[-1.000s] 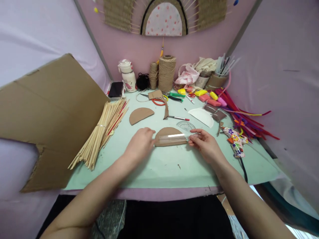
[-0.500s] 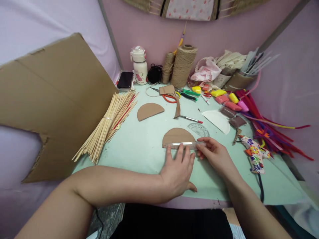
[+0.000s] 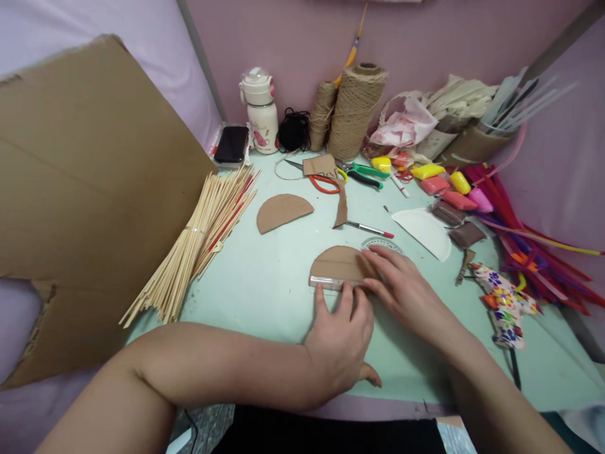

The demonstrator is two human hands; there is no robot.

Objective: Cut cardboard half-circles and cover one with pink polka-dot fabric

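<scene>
A half-round piece of brown cardboard (image 3: 338,260) lies flat on the table in front of me. Along its straight lower edge rests a clear plastic ruler (image 3: 327,281), its right part hidden by my hands. My left hand (image 3: 341,334) presses the ruler with spread fingertips, its thumb stuck out to the right. Over the right end of the cardboard reaches my right hand (image 3: 401,287), fingers stretched out and nothing visibly gripped. Behind that hand a clear protractor (image 3: 382,243) is partly covered. A second cardboard half-round (image 3: 284,212) lies farther back, left.
Left are a bundle of wooden sticks (image 3: 189,243) and a large cardboard sheet (image 3: 89,189). Scissors (image 3: 325,184), pliers (image 3: 366,175), a pen (image 3: 370,228) and a white half-round (image 3: 425,232) lie behind my hands. A flower-patterned glue gun (image 3: 505,306) is right; twine spools (image 3: 357,113) stand behind.
My right hand has gone from the ruler's right end to over the cardboard's right side, its fingers straighter. My left hand stays on the ruler. The view has tilted down slightly.
</scene>
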